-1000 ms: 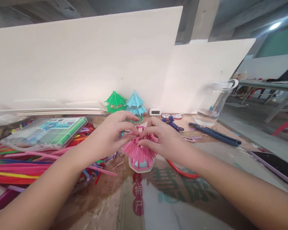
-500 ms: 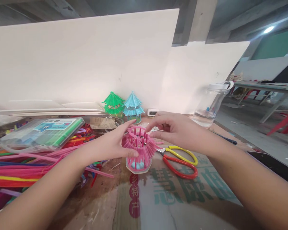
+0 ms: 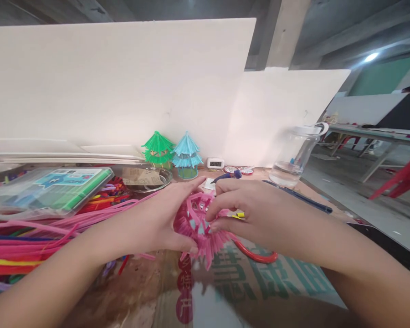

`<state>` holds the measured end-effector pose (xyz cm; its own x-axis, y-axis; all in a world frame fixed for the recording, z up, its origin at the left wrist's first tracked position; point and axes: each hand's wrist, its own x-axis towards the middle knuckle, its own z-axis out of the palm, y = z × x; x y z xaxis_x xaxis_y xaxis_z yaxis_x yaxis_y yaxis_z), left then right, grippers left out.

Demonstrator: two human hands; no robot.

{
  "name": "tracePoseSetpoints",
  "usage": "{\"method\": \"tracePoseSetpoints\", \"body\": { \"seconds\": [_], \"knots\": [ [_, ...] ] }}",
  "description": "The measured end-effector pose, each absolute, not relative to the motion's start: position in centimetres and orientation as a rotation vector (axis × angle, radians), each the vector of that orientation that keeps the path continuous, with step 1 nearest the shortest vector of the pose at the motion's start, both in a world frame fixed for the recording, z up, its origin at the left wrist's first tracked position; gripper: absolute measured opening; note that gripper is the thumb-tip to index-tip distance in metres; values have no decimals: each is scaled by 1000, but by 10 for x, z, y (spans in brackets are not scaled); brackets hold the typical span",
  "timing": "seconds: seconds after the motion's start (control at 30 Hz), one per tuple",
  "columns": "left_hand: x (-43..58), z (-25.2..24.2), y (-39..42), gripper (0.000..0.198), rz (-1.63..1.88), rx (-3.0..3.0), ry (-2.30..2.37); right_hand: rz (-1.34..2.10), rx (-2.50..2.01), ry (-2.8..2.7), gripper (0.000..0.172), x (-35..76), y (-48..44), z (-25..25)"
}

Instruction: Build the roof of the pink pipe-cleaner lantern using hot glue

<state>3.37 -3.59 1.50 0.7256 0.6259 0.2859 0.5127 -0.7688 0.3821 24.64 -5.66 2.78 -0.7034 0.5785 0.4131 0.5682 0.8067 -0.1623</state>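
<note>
A pink pipe-cleaner pavilion model (image 3: pixel 210 248) is tilted toward me, its fringed roof skirt flared out and several posts standing inside. My left hand (image 3: pixel 164 218) is closed around its left side, thumb at the front of the skirt. At the model's right, my right hand (image 3: pixel 241 207) has thumb and fingers pinched at the upper posts; the exact piece in the pinch is hidden. Under the right hand lie scissors, whose red handle (image 3: pixel 259 258) shows, with a bit of yellow handle (image 3: pixel 238 215).
Bundled pipe cleaners (image 3: pixel 27 248) and a clear plastic case (image 3: pixel 51 191) fill the left side. A green pavilion (image 3: pixel 158 148), a blue pavilion (image 3: pixel 187 155) and a small digital clock (image 3: pixel 215 163) stand by the white board. A water jug (image 3: pixel 289 157) and pen (image 3: pixel 297 197) are at right.
The pink model has tipped toward me, its base now out of sight. My right hand has moved down onto its posts and covers more of the scissors. The camera view has shifted slightly.
</note>
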Motion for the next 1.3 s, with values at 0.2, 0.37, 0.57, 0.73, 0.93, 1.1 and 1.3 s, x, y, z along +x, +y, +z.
{"method": "tracePoseSetpoints", "body": {
  "seconds": [0.2, 0.37, 0.57, 0.73, 0.93, 1.1, 1.3],
  "knots": [
    [29, 7, -32, 109, 576, 2658, 977, 103, -855, -2531, 16, 247, -58, 25],
    [30, 6, -30, 107, 596, 2651, 956, 153, -891, -2496, 17, 244, -57, 20],
    [28, 7, -28, 104, 589, 2634, 928, 126, -899, -2464, 18, 241, -54, 18],
    [25, 8, -22, 101, 513, 2560, 997, 165, -942, -2420, 14, 240, -50, 19],
    [17, 7, -17, 104, 421, 2463, 1092, 222, -1081, -2334, 13, 250, -45, 25],
    [10, 1, -11, 95, 422, 2527, 1086, 231, -1075, -2313, 19, 256, -39, 24],
    [8, 5, -9, 95, 483, 2542, 1139, 222, -1081, -2320, 20, 258, -34, 24]
  ]
}}
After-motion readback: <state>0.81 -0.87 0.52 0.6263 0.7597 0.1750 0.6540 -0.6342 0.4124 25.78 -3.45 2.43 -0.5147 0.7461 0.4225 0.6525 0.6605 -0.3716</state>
